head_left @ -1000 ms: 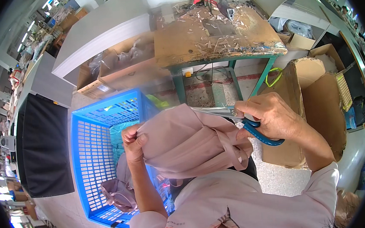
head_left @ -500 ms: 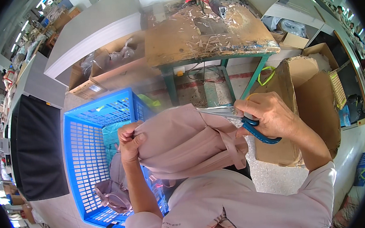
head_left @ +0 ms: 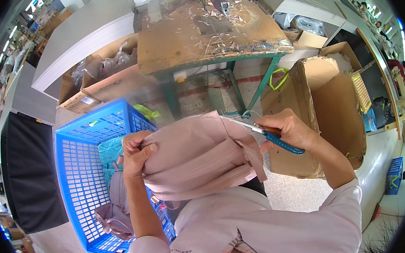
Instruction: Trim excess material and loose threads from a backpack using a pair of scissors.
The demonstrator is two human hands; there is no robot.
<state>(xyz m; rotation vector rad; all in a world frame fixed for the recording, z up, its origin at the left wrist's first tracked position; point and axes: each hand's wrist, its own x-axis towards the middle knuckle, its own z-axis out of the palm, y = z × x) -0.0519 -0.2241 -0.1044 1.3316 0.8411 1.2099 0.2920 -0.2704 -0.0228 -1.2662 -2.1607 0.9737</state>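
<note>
A dusty-pink fabric bag [head_left: 190, 151] with a hanging strap is held up before my body. My left hand [head_left: 138, 153] is closed on its left edge, thumb on the near side. My right hand [head_left: 286, 129] is closed round blue-handled scissors [head_left: 282, 144]. Their metal blades point left and reach the bag's upper right edge. I cannot tell whether they touch the fabric there. A thin pale thread [head_left: 254, 113] shows near the blades.
A blue plastic basket [head_left: 128, 118] at left holds grey-mauve bags [head_left: 114, 219] and a teal package. Ahead stands a green-legged worktable [head_left: 172, 48] littered with scraps. An open cardboard box [head_left: 287, 115] stands at right, and a black panel [head_left: 30, 173] far left.
The view has shifted, so the surroundings appear further left and slightly higher. The scissors have turned, with their handles closer together. Both hands keep their holds.
</note>
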